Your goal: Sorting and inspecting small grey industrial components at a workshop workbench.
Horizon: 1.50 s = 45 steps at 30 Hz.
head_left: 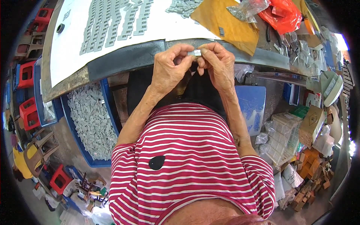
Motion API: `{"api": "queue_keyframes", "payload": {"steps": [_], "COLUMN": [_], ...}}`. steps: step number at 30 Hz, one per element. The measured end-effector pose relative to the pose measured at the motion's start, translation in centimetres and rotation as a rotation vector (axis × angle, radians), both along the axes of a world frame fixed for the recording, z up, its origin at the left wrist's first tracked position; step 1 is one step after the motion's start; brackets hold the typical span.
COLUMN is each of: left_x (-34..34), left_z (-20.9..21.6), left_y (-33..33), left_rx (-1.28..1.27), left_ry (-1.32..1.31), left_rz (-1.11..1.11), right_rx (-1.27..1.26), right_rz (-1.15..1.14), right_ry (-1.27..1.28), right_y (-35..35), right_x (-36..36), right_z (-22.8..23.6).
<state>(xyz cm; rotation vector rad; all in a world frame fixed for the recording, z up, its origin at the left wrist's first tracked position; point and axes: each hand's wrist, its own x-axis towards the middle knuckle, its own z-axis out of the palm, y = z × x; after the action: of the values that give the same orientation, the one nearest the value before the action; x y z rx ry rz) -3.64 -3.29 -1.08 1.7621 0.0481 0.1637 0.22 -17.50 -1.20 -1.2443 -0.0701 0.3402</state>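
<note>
A small grey rectangular plastic piece with a pale metallic part [196, 53] is pinched between my two hands, just over the table's near edge. My left hand [170, 65] grips its left end between thumb and fingers. My right hand [218, 63] has thumb and forefinger on its right end, the other fingers curled below. Long overlapping rows of similar grey pieces [103, 26] lie on the white sheet [69, 63] ahead to the left. A loose heap of grey pieces [183, 6] sits at the far middle. One single piece [221, 31] rests on the brown cloth [240, 35].
A blue bin [98, 163] full of grey pieces stands at my left below the table. Small metal parts in a clear bag [243, 13] and a red plastic bag [283, 17] lie at the far right. Red stools [29, 111] stand further left; a white crate [283, 135] sits on the right.
</note>
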Motion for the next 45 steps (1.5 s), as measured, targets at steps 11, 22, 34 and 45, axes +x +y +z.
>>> {"api": "queue_keyframes", "payload": {"steps": [11,22,34,45], "left_x": [0.5,0.4,1.4,2.4], "left_z": [0.2,1.1,0.1,0.7], "left_y": [1.0,4.8,12.5,13.0], "left_rx": [0.312,0.529,0.53,0.575], "left_ry": [-0.361,-0.335,-0.147,0.066], "left_rz": [0.001,0.071,0.173,0.079], "right_rx": [-0.276,-0.211,-0.198,-0.203], "right_rz": [0.027,0.187,0.157,0.152], "right_ry": [-0.141,-0.085,-0.105,-0.089], "right_y": [0.9,3.5,2.0,0.5], "right_x": [0.6,1.9,2.3,2.6], "right_z": [1.3,1.3,0.9,1.2]}}
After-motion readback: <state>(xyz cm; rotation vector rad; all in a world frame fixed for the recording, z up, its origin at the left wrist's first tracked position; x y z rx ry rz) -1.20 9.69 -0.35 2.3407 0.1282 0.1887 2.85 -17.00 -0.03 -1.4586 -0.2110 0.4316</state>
